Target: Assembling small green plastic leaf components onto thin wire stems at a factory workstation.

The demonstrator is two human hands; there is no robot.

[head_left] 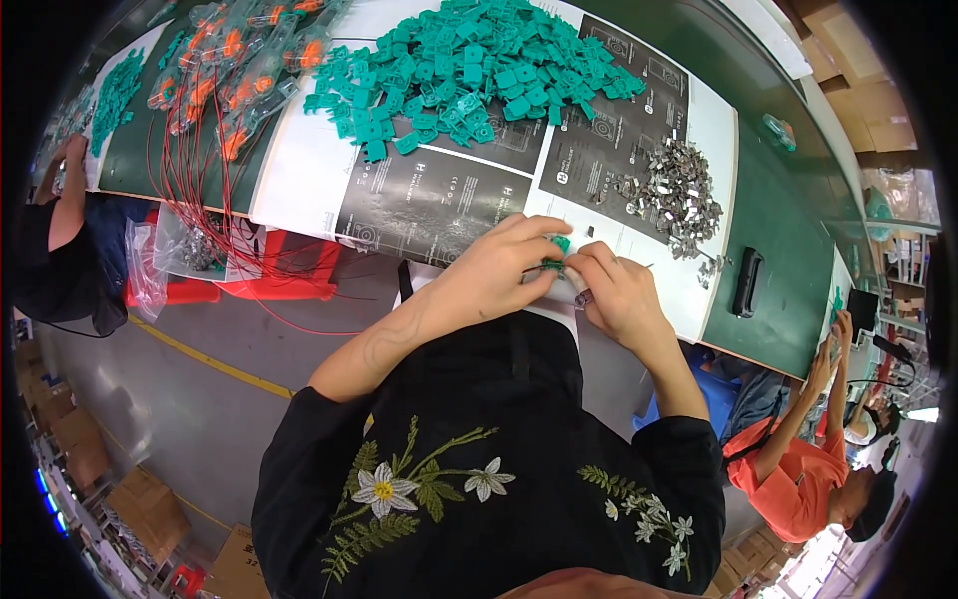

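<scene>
Near the front edge of the table, my two hands meet, fingertips close together. My left hand is closed in a pinch around a small green plastic part, which shows past its fingertips. A thin dark strip lies across the gap between the fingers; its kind cannot be made out. My right hand is closed too, its fingers curled beside the green part. A small pale piece with a purplish end shows at its thumb, too small to name. Just beyond the fingers lies a small dark metal piece.
A large heap of green plastic parts covers the far table. Small metal pieces are piled at right, near a black bar-shaped object. Clear-and-orange devices with red wires lie left. Other people work on both sides.
</scene>
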